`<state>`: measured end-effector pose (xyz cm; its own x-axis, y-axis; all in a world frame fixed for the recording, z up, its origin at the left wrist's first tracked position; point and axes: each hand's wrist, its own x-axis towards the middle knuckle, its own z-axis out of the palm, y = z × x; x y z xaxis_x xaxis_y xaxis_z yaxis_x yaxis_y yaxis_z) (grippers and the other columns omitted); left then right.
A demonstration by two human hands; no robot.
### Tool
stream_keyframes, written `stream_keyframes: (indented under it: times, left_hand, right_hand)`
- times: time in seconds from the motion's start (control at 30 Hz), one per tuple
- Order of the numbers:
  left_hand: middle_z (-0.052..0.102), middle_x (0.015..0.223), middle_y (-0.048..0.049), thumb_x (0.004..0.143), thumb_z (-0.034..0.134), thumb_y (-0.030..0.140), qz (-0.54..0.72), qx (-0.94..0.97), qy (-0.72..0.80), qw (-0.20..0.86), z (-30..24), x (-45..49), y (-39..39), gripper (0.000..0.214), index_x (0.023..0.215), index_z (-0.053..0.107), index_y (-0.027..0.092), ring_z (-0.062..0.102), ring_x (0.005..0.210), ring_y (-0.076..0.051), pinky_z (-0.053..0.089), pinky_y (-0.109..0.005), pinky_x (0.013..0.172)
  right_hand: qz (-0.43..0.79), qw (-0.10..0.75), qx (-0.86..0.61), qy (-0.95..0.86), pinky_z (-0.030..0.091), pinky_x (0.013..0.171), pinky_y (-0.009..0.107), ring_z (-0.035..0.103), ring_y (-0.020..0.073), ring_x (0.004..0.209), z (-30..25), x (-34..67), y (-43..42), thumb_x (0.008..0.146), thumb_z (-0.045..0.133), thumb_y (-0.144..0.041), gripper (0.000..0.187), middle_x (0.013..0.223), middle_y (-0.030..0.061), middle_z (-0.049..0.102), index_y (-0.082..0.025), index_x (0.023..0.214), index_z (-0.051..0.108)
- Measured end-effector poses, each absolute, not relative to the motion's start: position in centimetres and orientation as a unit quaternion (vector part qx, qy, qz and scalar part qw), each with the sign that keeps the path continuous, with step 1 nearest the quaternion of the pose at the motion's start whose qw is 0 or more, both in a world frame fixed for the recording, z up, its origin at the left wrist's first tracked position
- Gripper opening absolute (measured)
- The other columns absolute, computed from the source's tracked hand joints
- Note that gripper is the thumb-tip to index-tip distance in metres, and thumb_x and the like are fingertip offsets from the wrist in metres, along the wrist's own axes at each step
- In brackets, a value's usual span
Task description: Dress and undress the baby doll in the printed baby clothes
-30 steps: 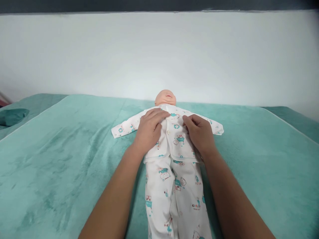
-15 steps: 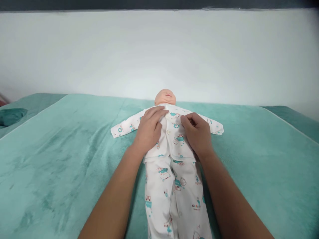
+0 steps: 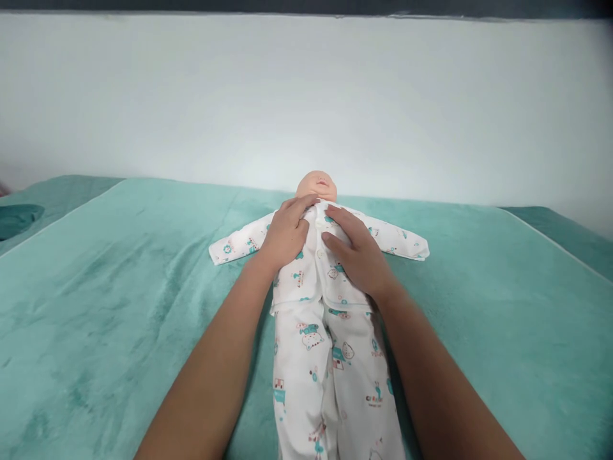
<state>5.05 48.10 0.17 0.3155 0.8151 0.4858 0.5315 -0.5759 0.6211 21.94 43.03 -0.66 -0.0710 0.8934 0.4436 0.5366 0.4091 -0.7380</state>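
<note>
A baby doll (image 3: 311, 185) lies on its back, its head at the far end and its sleeves spread to both sides. It wears a white printed jacket (image 3: 306, 284) with a button at the front, and matching trousers (image 3: 306, 377). On the left side of the jacket's chest, my left hand (image 3: 286, 235) lies open, fingertips close to the collar. My right hand (image 3: 357, 252) rests open on the other chest panel, its fingers stretched toward the collar and thumb beside the button. The chest under both palms is hidden.
A green plush cover (image 3: 119, 306) spreads under the doll, with some creases to the left. Behind it stands a pale wall (image 3: 306, 96). A darker green bundle (image 3: 19, 220) lies at the far left edge.
My right hand has gone from a pinch-like curl to fingers laid out on the jacket, shifting inward. My left hand has slid slightly up toward the collar.
</note>
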Motion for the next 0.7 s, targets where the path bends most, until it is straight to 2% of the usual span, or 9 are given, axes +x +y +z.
stream_keyframes:
  times: [0.17,0.3,0.5,0.7]
  left_hand:
    - [0.056,0.140,-0.0043,0.080,0.035,0.011,0.408,0.780,0.438,0.184,0.0,5.0,47.9,0.059,0.135,0.053,0.022,0.045,0.132,-0.020,0.035,-0.041,0.117]
    - [0.055,0.141,-0.0036,0.082,0.034,0.011,0.415,0.778,0.431,0.192,-0.2,4.9,47.9,0.058,0.136,0.052,0.023,0.045,0.133,-0.020,0.035,-0.041,0.117]
    - [0.056,0.140,-0.0032,0.083,0.033,0.012,0.426,0.769,0.431,0.203,-0.3,5.0,48.2,0.056,0.133,0.055,0.023,0.046,0.133,-0.019,0.035,-0.040,0.116]
    - [0.054,0.143,-0.0069,0.090,0.033,0.020,0.415,0.759,0.480,0.145,-1.5,4.1,48.2,0.049,0.135,0.053,0.020,0.045,0.136,-0.022,0.032,-0.044,0.117]
  right_hand:
    - [0.167,0.429,-0.523,-0.718,0.031,0.113,0.051,0.043,0.0282,0.134,-0.1,21.7,44.6,0.091,0.050,-0.044,0.042,0.139,0.0050,0.058,-0.026,0.128,0.060]
    - [0.159,0.419,-0.506,-0.737,0.027,0.114,0.049,0.043,0.0258,0.134,0.0,21.9,45.8,0.094,0.047,-0.043,0.037,0.138,0.0041,0.058,-0.027,0.122,0.063]
    - [0.159,0.407,-0.503,-0.746,0.024,0.117,0.050,0.042,0.0249,0.136,-0.1,22.0,46.7,0.096,0.042,-0.046,0.040,0.140,0.0042,0.057,-0.028,0.124,0.064]
    - [0.175,0.446,-0.493,-0.726,0.033,0.114,0.045,0.049,0.0237,0.131,-1.1,23.3,47.2,0.097,0.040,-0.046,0.045,0.138,0.0080,0.059,-0.022,0.126,0.063]
